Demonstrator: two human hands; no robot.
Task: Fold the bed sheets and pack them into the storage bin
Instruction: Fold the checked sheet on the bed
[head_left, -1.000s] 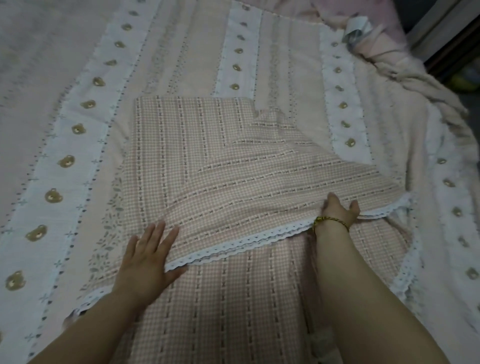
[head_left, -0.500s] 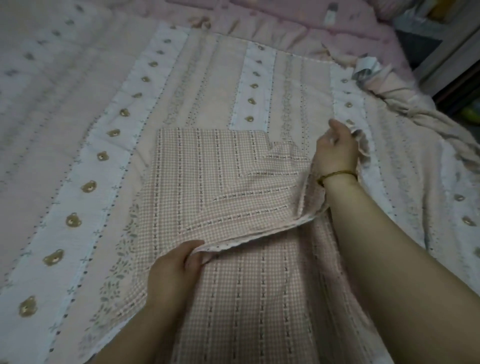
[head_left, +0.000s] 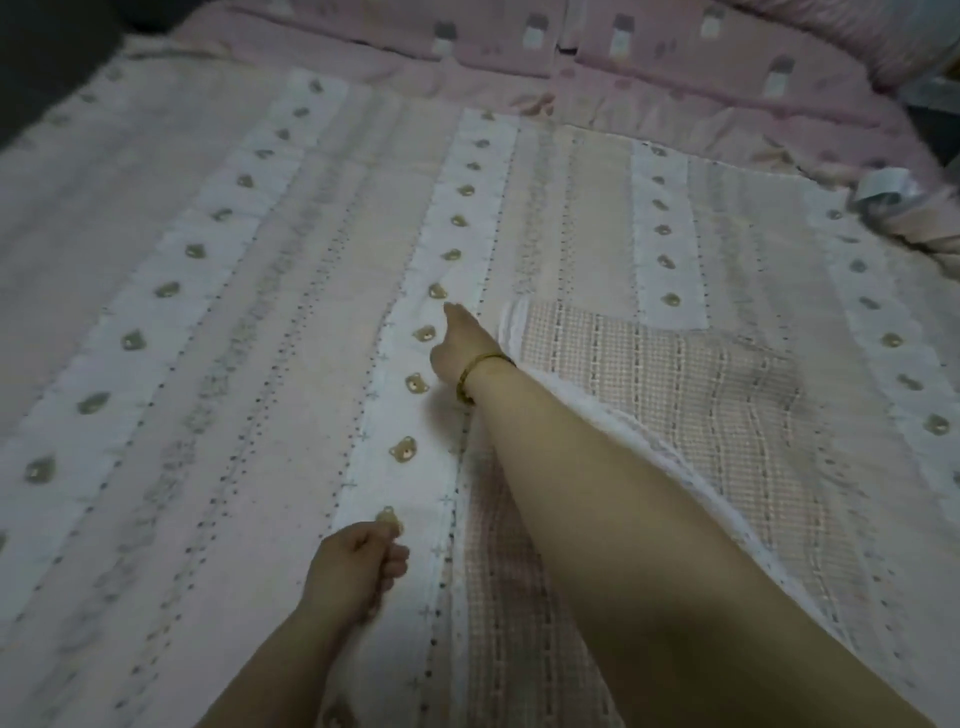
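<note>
The pink checked sheet (head_left: 675, 384) with a white lace edge lies at the right on the bed. One flap is lifted and hangs over my right forearm. My right hand (head_left: 460, 345), with a gold bracelet at the wrist, reaches forward and left past the sheet's far corner. It seems to grip the lace edge from below, though its fingers are mostly hidden. My left hand (head_left: 358, 569) sits near the bottom centre, just left of the sheet. Its fingers are curled and nothing shows in them. No storage bin is in view.
Under the sheet lies a pale quilt (head_left: 218, 395) with white stripes of small bear patches, covering most of the bed. A pink patterned blanket (head_left: 649, 62) is bunched along the far edge. More crumpled bedding (head_left: 904, 208) sits at the far right.
My right hand has swung the lifted flap from the right across to the left. My left hand has let go of the lace edge and drawn back left. The view has shifted leftward.
</note>
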